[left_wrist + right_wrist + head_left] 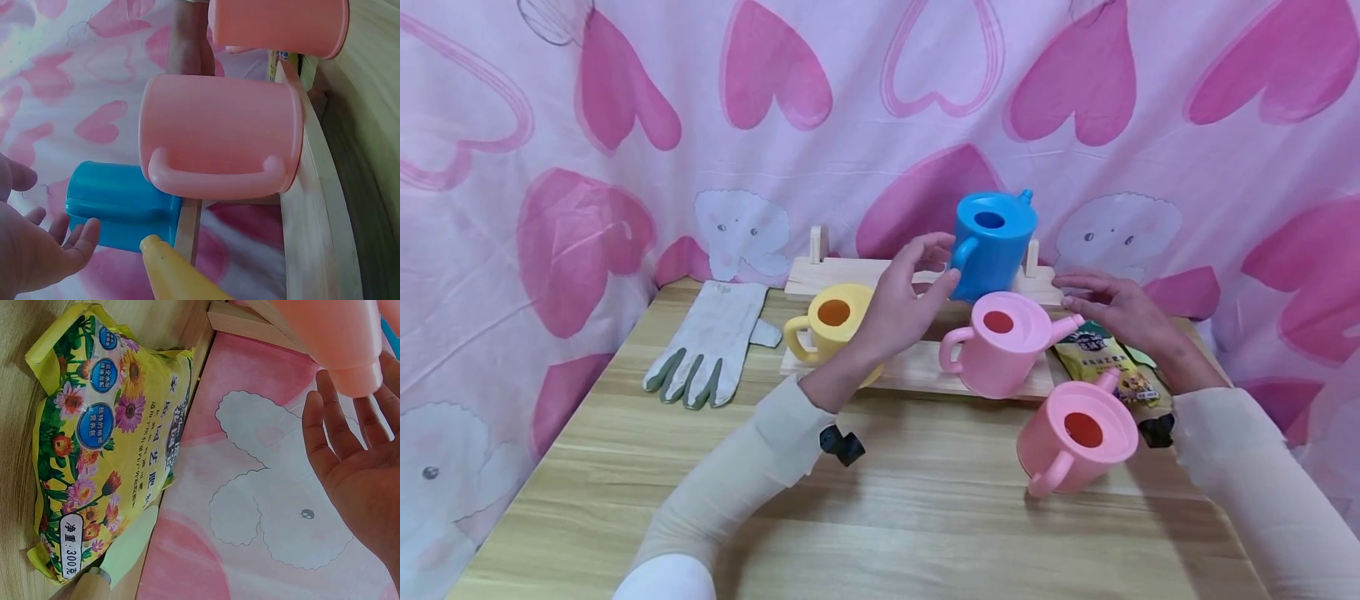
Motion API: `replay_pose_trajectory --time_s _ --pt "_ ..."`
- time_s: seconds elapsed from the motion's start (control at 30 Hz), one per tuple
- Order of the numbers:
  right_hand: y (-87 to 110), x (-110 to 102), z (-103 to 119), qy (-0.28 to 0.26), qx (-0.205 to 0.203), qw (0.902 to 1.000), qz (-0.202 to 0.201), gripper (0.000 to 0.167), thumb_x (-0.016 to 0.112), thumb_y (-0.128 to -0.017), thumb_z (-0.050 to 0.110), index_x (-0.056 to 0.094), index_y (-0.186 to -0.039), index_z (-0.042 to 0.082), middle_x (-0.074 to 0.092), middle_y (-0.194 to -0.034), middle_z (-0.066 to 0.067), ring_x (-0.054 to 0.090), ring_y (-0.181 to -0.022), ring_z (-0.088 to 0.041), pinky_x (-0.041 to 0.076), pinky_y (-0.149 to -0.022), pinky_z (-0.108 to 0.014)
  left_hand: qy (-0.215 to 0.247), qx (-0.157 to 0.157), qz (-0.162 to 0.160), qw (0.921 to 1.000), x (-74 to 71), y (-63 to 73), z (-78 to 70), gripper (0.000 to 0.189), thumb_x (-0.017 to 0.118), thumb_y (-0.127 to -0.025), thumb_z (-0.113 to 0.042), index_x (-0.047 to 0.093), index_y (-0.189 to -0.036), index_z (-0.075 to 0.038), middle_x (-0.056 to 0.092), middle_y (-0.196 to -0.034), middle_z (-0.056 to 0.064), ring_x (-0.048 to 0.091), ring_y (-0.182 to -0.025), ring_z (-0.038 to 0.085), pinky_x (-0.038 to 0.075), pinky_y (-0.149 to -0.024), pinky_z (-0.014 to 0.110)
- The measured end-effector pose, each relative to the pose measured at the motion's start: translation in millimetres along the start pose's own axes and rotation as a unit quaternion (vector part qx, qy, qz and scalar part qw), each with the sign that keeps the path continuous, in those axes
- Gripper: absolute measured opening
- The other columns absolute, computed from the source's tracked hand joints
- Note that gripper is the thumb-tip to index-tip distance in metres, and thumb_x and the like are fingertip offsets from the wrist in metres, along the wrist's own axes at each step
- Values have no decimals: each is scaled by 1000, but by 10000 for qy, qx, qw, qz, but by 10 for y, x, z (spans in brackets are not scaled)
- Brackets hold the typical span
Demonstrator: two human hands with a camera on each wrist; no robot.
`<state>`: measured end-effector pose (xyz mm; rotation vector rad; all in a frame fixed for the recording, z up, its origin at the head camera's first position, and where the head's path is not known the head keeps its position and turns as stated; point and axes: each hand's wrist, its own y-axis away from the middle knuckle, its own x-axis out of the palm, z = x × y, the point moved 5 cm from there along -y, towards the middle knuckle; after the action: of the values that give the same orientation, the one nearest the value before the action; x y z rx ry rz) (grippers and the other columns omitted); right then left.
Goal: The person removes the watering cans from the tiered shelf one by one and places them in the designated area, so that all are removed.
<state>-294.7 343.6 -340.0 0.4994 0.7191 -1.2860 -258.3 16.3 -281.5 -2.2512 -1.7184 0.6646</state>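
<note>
A blue watering can stands on the upper back board of a wooden rack. My left hand is raised beside its handle, fingers spread and loosely bent, with nothing in them; the left wrist view shows a gap between fingertips and can. On the lower front board are a yellow watering can and a pink watering can, its spout pointing right. Just behind that spout, my right hand reaches in with relaxed, extended fingers and holds nothing. Another pink watering can sits on the table, front right.
To the left lies a white work glove with green fingertips. Right of the rack is a yellow flower-printed bag, with a pale green blade on a wooden handle beside it. A pink heart-patterned curtain hangs behind the table.
</note>
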Motion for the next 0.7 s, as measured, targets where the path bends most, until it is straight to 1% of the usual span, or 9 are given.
replay_pose_trajectory --time_s 0.17,0.3,0.4,0.43,0.5,0.7 --pt "-9 7 -2 44 69 9999 57 60 64 -101 45 51 -153 17 39 -160 -12 49 -130 -40 49 -100 -61 24 -149 62 9999 16 -26 48 45 65 -103 -19 50 -145 -12 58 -132 4 55 -122 17 55 -96 33" --pt "-22 0 -18 93 97 9999 64 60 64 -101 46 51 -153 18 39 -160 -13 49 -130 -40 51 -100 -57 -22 -284 49 9996 24 -58 78 44 65 -103 -21 51 -144 -12 59 -131 4 55 -122 16 55 -95 32" --pt "-24 1 -20 85 75 9999 52 60 64 -101 45 51 -153 18 39 -160 -12 49 -131 -41 51 -100 -57 -45 -418 112 9991 40 -92 104 44 65 -103 -21 50 -143 -12 58 -131 5 54 -122 16 54 -96 32" --pt "-23 3 -20 68 62 9999 42 60 64 -101 45 51 -153 18 39 -161 -12 49 -131 -41 50 -100 -59 -56 -464 138 9988 46 -103 109 44 65 -103 -21 49 -143 -11 58 -131 5 54 -121 16 53 -97 31" --pt "-20 7 -23 50 50 10000 35 60 64 -101 45 51 -153 17 38 -161 -12 48 -132 -42 48 -100 -62 -86 -481 153 9987 56 -126 119 44 65 -103 -19 49 -143 -11 58 -130 6 54 -121 16 53 -98 30" --pt "-10 5 -11 66 89 9999 45 60 64 -101 44 51 -153 18 37 -162 -11 48 -133 -41 48 -101 -61 -194 -459 183 9986 78 -186 172 42 65 -103 -15 51 -142 -8 60 -128 7 56 -118 17 52 -97 26"
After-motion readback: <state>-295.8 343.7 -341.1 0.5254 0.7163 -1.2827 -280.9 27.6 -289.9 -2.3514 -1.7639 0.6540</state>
